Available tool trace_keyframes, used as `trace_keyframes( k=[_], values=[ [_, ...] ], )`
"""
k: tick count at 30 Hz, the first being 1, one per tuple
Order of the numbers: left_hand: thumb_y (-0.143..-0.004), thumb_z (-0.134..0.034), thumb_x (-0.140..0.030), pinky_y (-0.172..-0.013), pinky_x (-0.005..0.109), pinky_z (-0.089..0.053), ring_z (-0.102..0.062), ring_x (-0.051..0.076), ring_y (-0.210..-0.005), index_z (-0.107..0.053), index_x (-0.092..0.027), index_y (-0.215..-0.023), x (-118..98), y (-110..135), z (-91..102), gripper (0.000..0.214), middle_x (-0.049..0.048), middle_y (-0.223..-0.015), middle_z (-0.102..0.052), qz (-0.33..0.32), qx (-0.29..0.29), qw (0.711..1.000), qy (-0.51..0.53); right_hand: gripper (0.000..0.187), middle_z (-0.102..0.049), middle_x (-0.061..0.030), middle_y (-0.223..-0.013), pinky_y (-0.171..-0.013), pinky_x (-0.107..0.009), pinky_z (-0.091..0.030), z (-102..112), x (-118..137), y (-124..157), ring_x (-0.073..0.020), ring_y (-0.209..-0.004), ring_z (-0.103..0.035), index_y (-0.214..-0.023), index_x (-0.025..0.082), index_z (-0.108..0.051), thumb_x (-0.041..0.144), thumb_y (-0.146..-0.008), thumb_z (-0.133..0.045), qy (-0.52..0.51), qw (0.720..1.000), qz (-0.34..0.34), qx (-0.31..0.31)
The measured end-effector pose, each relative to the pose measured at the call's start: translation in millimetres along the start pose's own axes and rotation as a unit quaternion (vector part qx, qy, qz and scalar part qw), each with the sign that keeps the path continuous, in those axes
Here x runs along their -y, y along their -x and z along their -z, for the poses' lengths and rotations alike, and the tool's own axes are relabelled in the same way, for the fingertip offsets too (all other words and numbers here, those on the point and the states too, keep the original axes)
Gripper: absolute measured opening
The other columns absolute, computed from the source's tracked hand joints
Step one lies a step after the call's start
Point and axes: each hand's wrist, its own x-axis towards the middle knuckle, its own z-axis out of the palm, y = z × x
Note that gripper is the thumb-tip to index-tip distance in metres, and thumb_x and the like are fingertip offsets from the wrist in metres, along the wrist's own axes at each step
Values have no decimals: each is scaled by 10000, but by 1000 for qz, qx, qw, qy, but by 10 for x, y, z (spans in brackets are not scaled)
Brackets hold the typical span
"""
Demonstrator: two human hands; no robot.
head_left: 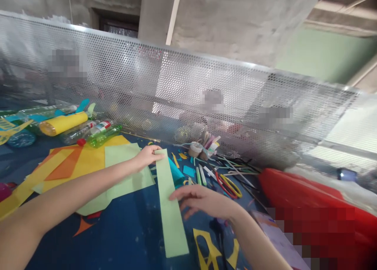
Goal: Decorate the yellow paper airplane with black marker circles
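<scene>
A long pale green paper strip [171, 211] lies on the blue table [129, 230], running from the middle toward me. My left hand [147, 156] pinches the strip's far end between thumb and fingers. My right hand [203, 201] hovers at the strip's right edge, about midway along, with its fingers spread and holding nothing. A larger pale green sheet [123, 176] lies just left of the strip.
Yellow and orange paper sheets [73, 164] lie at the left, with plastic bottles [97, 134] and a yellow tube [61, 123] behind them. Scissors [228, 185], pens and tape rolls [196, 148] are at the back. A perforated metal screen [188, 97] bounds the table. A red object [309, 207] sits at the right.
</scene>
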Motion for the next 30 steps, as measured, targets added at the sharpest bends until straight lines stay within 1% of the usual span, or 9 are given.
trace_keyframes(
  k=[3,10,13,18,21,23,26,28,30],
  values=[
    [-719,-674,-373,-592,257,-464,-599,156,-650,-602,-154,-850,162,139,-25,265,20,-728,-640,18,23,1000,-7,380,-705,-15,-898,-778,-275,-524,-75,-126,-70,-134,-817,-675,-1112,213,-693,168,-740,-633,35,997,-20,59],
    [-770,-583,-336,-594,251,-433,-591,169,-690,-656,-139,-925,336,368,-59,261,45,-814,-661,4,70,995,-66,250,-668,-2,-730,-609,-206,-458,-416,-293,-231,-115,-658,-595,-977,195,-744,225,-734,-694,138,990,18,-24],
    [-746,-577,-312,-612,254,-443,-600,174,-695,-615,-146,-1077,378,390,-59,372,30,-802,-662,-1,70,994,-81,216,-650,4,-702,-579,-187,-433,-480,-225,-192,-102,-629,-558,-956,199,-756,265,-765,-682,147,989,29,-5],
    [-775,-556,-326,-568,244,-388,-535,152,-590,-644,-167,-1049,325,486,-118,328,-12,-652,-585,-41,58,972,-223,275,-682,1,-735,-575,-182,-422,-376,-74,-44,-104,-640,-590,-1013,208,-754,347,-787,-682,160,985,11,56],
    [-821,-523,-331,-574,247,-381,-544,155,-602,-659,-198,-1055,288,568,-173,301,-2,-690,-604,-68,54,957,-276,300,-674,5,-661,-561,-204,-425,-153,-61,29,-125,-605,-617,-977,196,-734,433,-821,-638,195,980,-26,-7],
    [-834,-509,-318,-571,247,-375,-536,153,-588,-653,-212,-1085,290,609,-206,308,-10,-673,-589,-74,58,952,-291,317,-642,2,-593,-529,-222,-393,53,-111,51,-128,-548,-580,-830,180,-710,461,-865,-568,285,947,-49,-138],
    [-839,-500,-306,-542,242,-357,-502,145,-546,-631,-218,-1131,305,653,-251,331,-34,-604,-525,-61,74,955,-281,185,-674,-28,-656,-566,-252,-372,356,-263,49,-161,-612,-599,-841,173,-675,321,-871,-568,421,818,-124,-371],
    [-842,-501,-309,-530,237,-355,-491,143,-536,-617,-219,-1146,299,680,-278,338,-43,-589,-496,-54,88,958,-266,146,-717,-43,-787,-610,-259,-374,494,-380,33,-183,-715,-629,-952,185,-667,192,-824,-598,474,757,-164,-419],
    [-841,-510,-308,-534,237,-372,-498,142,-544,-600,-222,-1169,279,707,-300,351,-37,-619,-518,-58,106,957,-262,193,-728,-55,-858,-662,-264,-391,554,-476,10,-195,-793,-645,-990,184,-670,155,-810,-605,500,743,-168,-412]
  ],
)
